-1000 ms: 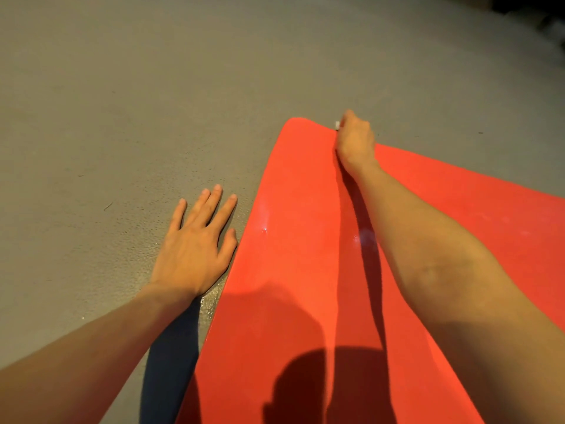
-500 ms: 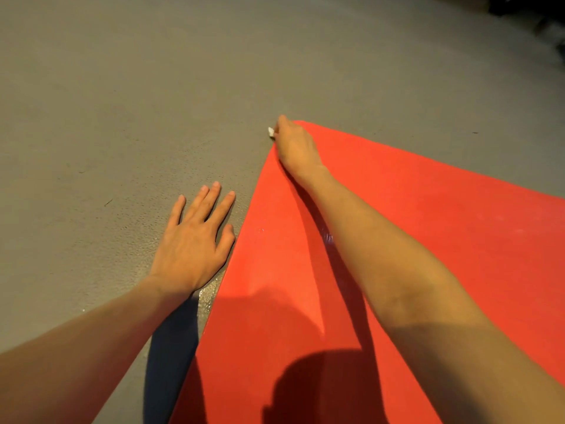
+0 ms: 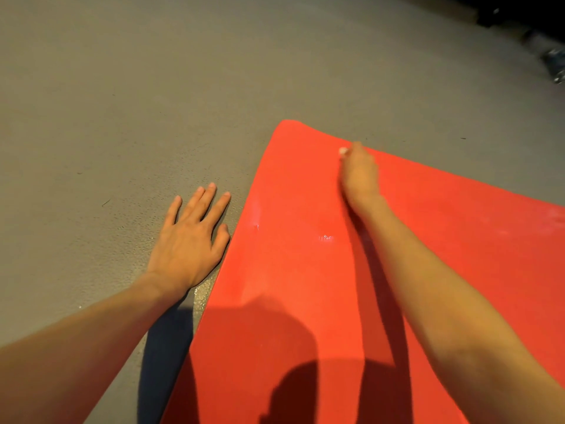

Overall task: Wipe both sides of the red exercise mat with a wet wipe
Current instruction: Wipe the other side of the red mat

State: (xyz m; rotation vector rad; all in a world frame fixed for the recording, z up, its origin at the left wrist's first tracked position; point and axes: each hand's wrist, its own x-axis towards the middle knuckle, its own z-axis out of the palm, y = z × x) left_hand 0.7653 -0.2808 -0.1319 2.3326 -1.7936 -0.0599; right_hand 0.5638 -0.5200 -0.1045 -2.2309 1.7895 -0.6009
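One wipe (image 3: pixel 343 151) in right grip (image 3: pixel 359 172), on mat (image 3: pixel 290 286) (far end); left grip (image 3: pixel 188 240) beside.

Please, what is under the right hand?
The right hand lies on the red mat. A small white bit of wipe shows at its fingertips; the hand covers the rest of it.

A single wide-angle camera, worn on the head, is looking forward and down at close range. Both forearms (image 3: pixel 91 347) are stretching in from the bottom edge, the left hand (image 3: pixel 186 240) on the grey floor (image 3: pixel 122 102), the right hand (image 3: pixel 359 172) farther out on the red exercise mat (image 3: pixel 290 286).
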